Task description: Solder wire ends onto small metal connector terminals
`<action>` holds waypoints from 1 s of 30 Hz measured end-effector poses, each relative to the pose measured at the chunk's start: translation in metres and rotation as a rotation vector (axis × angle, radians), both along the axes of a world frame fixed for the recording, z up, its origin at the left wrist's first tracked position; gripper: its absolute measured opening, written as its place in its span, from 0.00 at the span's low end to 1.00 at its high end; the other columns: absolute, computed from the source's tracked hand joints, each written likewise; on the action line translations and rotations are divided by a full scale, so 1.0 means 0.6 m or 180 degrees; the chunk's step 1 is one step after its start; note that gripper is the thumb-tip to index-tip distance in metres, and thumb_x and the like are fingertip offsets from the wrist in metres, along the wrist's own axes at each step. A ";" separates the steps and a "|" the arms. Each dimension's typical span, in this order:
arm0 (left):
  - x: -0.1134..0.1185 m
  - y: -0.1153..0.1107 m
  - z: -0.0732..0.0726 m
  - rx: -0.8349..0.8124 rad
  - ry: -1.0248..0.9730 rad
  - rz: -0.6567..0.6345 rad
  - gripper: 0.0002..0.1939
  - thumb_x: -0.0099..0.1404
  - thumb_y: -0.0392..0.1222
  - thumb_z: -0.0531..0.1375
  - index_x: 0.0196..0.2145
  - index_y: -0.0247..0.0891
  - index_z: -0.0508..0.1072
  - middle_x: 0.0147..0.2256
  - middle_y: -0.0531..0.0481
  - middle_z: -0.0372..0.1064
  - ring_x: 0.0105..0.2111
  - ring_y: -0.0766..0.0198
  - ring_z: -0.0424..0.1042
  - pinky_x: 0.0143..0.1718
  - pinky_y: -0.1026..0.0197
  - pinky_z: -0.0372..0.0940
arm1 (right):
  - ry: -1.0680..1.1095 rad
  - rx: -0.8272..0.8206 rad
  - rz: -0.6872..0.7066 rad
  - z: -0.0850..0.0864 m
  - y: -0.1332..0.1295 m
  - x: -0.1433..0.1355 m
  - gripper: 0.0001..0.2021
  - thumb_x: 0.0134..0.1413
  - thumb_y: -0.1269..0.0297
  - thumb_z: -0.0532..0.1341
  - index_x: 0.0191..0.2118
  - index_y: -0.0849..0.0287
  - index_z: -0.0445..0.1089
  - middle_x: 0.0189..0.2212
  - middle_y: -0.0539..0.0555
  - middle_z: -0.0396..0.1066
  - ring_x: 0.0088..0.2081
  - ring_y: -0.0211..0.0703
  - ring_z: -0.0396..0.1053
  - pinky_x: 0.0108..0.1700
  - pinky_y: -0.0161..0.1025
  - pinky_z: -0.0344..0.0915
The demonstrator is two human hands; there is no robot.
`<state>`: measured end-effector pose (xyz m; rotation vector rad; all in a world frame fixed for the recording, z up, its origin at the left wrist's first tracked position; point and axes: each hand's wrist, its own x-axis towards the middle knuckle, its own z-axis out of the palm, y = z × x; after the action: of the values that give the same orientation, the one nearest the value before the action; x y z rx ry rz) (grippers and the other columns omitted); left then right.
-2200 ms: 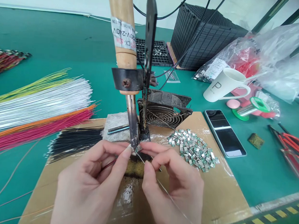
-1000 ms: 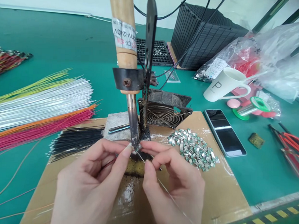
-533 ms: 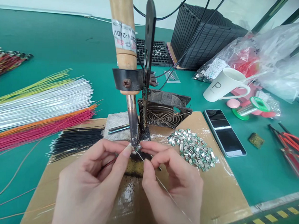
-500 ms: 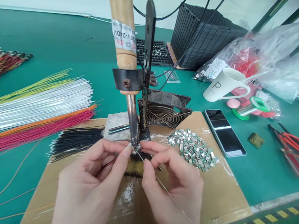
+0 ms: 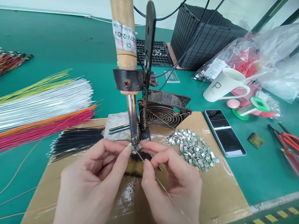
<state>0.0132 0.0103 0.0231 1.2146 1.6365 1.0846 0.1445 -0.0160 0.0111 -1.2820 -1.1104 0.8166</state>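
Circuit board (image 5: 138, 147), just one, sits at the tip of one soldering iron (image 5: 133, 119). Of your two hands, your left (image 5: 95, 182) pinches board and one red wire (image 5: 109, 163); your right (image 5: 174, 181) pinches one silvery wire (image 5: 170, 195).

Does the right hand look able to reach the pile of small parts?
Probably yes: the pile lies on the cardboard just beyond the right hand, with nothing visible between, though its fingers hold a thin wire.
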 end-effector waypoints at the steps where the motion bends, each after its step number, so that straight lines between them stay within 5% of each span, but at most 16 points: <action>1: 0.001 0.002 0.001 -0.0012 -0.0032 -0.0017 0.10 0.61 0.51 0.71 0.29 0.44 0.79 0.24 0.55 0.75 0.20 0.71 0.70 0.17 0.78 0.60 | 0.0004 -0.0010 0.0006 0.000 0.000 0.000 0.13 0.53 0.82 0.65 0.30 0.53 0.72 0.48 0.47 0.84 0.46 0.41 0.83 0.52 0.35 0.78; 8: 0.000 0.003 -0.007 -0.0009 -0.0082 0.0020 0.10 0.59 0.50 0.71 0.29 0.43 0.80 0.24 0.54 0.76 0.20 0.69 0.71 0.17 0.76 0.62 | 0.0005 -0.0043 0.0029 -0.003 -0.003 0.000 0.13 0.54 0.81 0.66 0.31 0.53 0.72 0.47 0.42 0.83 0.49 0.35 0.82 0.55 0.28 0.74; 30: 0.001 0.000 -0.005 0.0190 0.0020 0.0073 0.08 0.61 0.49 0.71 0.30 0.46 0.80 0.23 0.56 0.76 0.17 0.73 0.68 0.15 0.80 0.58 | 0.0001 -0.0007 0.0017 -0.002 0.000 0.000 0.12 0.54 0.80 0.66 0.31 0.52 0.71 0.48 0.41 0.83 0.49 0.33 0.82 0.55 0.27 0.74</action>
<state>0.0137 0.0105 0.0200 1.2415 1.6368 1.1522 0.1444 -0.0159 0.0100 -1.2811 -1.1135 0.8221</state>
